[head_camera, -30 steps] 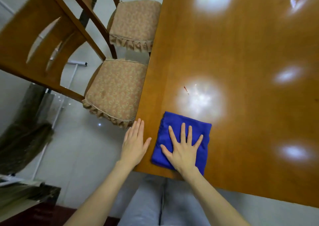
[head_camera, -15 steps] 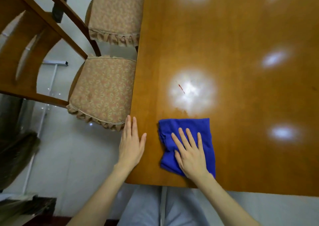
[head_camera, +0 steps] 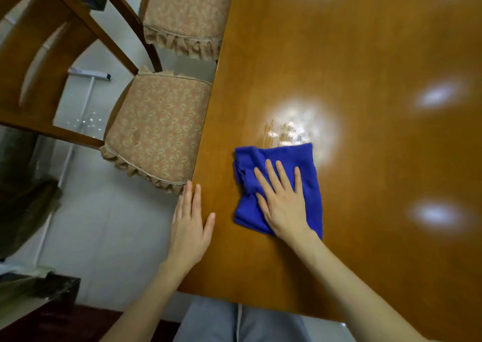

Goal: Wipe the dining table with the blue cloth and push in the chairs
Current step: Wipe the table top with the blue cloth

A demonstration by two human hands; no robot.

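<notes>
**Cloth flat under my right palm, near the table's corner**

The crumpled blue microfibre cloth (head_camera: 310, 185) lies on the glossy brown wooden dining table (head_camera: 365, 54), pinned beneath my right hand (head_camera: 284, 206). That hand's fingers are straight and spread, pressing down and gripping nothing. A wet smear (head_camera: 284, 130) glistens just beyond the cloth's far edge.

My left hand (head_camera: 189, 227) is well to the left of the cloth. It rests flat and relaxed along the table's edge and holds nothing. Just past its fingertips is the frilled, patterned beige cushion of a wooden chair (head_camera: 156, 133). A second matching chair (head_camera: 182, 15) stands farther ahead.
</notes>
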